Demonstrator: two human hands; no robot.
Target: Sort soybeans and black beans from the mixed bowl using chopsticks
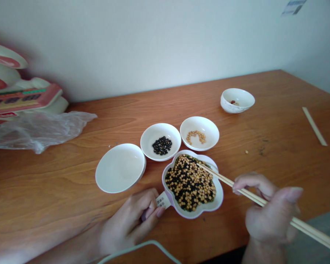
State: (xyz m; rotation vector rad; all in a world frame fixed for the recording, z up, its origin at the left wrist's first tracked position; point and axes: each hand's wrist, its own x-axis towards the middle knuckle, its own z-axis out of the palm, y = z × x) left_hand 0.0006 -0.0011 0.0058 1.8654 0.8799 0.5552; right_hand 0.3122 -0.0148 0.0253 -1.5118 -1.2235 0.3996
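Note:
A flower-shaped pinkish bowl (219, 201) full of mixed yellow, black and green beans sits near the table's front edge. My left hand (132, 220) is closed on its short handle with a label. My right hand (269, 212) is closed on a pair of wooden chopsticks (236, 185), whose tips rest over the beans at the bowl's far right. Behind stand three small white dishes: an empty one (119, 168), one with black beans (161, 141), one with yellow beans (199, 132).
A further white bowl (237, 99) with a few brown bits stands at the back right. A chopstick wrapper (315, 126) lies at the far right. A crumpled clear plastic bag (38, 130) and pink-and-white packaging (19, 95) sit at the left. One loose bean (246, 151) lies on the wooden table (277, 146).

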